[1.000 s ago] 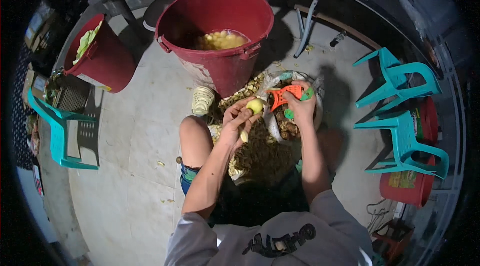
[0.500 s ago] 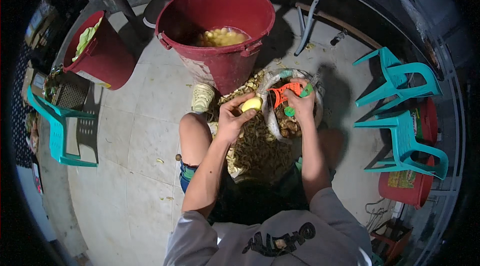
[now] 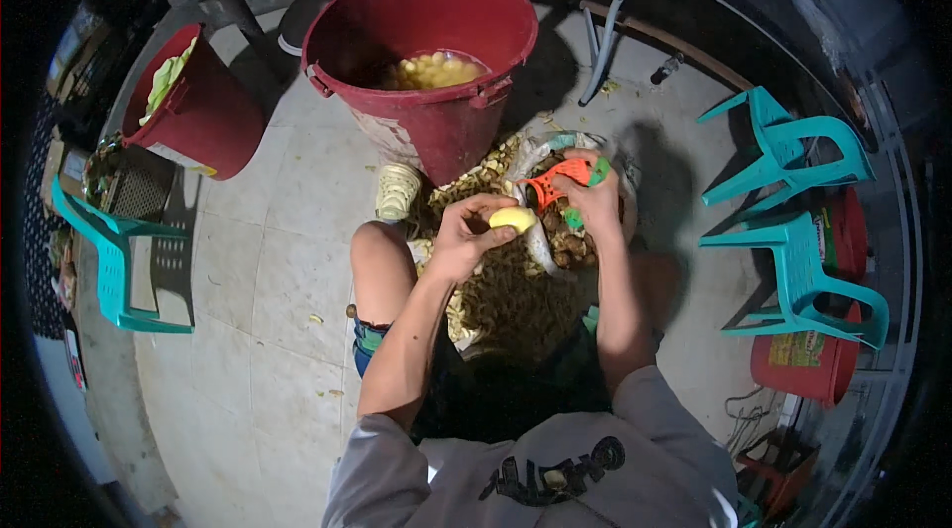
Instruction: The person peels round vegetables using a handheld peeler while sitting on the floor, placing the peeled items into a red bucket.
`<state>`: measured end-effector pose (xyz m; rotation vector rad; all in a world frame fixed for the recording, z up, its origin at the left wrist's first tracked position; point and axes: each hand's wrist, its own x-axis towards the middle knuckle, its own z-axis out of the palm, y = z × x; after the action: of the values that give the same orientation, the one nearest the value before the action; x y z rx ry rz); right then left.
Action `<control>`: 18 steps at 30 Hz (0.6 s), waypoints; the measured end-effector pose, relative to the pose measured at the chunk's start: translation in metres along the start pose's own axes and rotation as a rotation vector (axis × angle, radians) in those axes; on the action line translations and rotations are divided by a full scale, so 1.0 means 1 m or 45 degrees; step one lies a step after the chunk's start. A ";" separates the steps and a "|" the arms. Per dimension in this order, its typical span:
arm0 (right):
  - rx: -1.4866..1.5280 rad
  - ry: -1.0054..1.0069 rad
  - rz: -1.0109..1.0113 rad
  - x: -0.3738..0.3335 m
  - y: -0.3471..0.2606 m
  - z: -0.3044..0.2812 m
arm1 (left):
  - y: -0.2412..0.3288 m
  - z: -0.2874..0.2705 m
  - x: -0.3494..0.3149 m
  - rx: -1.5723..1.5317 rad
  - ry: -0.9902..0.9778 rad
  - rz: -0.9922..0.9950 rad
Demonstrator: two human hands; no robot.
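Note:
A peeled yellow potato (image 3: pixel 513 220) is gripped between the thumb and fingers of my left hand (image 3: pixel 470 234). My right hand (image 3: pixel 592 199) is closed round an orange peeler (image 3: pixel 551 179), with bits of green at the hand. The peeler's head is a short way above and right of the potato, apart from it. Beneath my hands lies a heap of brown and pale peelings (image 3: pixel 521 300) between my legs. Behind my right hand stands an open white sack (image 3: pixel 540 248) with brown unpeeled potatoes (image 3: pixel 570 248) in it.
A big red tub (image 3: pixel 426 126) ahead holds peeled potatoes in liquid (image 3: pixel 436 70). A smaller red bucket (image 3: pixel 213 117) with pale green stuff stands far left. Teal plastic chairs stand at left (image 3: pixel 117 265) and right (image 3: pixel 808 280), with red buckets (image 3: pixel 833 369) behind the right ones.
The potato has turned in my left hand and moved slightly right. My right hand has tilted the peeler, and its head has shifted a little. The view has shifted slightly.

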<state>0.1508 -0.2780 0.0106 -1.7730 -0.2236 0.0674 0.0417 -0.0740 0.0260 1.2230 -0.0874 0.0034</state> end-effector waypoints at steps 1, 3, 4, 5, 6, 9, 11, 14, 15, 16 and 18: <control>0.084 0.107 0.127 0.001 0.004 -0.002 | -0.004 0.000 0.000 -0.225 0.015 -0.061; 0.205 0.092 0.328 -0.007 -0.019 0.003 | -0.005 0.001 -0.003 -0.328 0.068 -0.096; 0.031 0.059 -0.035 -0.011 -0.022 0.006 | -0.005 0.002 -0.003 -0.364 0.096 -0.091; -0.149 0.026 -0.392 -0.015 -0.022 0.007 | -0.007 0.003 -0.005 -0.404 0.125 -0.090; -0.084 0.021 -0.307 -0.012 -0.015 0.008 | -0.010 0.001 -0.005 -0.408 0.125 -0.096; 0.114 0.171 0.199 -0.001 -0.002 -0.004 | -0.011 -0.003 0.001 -0.497 0.088 -0.231; 0.087 0.210 0.112 0.000 -0.002 -0.003 | -0.007 0.002 -0.003 -0.783 0.088 -0.233; 0.181 0.051 0.001 -0.009 -0.013 0.001 | -0.016 -0.005 -0.002 -0.822 0.064 -0.184; 0.151 0.041 -0.080 -0.010 -0.014 0.003 | -0.015 -0.003 -0.001 -0.914 0.020 -0.133; 0.291 0.024 -0.019 -0.013 -0.015 0.002 | -0.016 -0.005 -0.002 -0.916 0.011 -0.166; 0.435 0.007 0.035 -0.014 -0.016 0.002 | -0.015 -0.004 -0.002 -0.972 -0.045 -0.148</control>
<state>0.1348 -0.2754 0.0251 -1.4362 -0.1727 0.1137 0.0412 -0.0749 0.0104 0.4631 -0.0407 -0.1417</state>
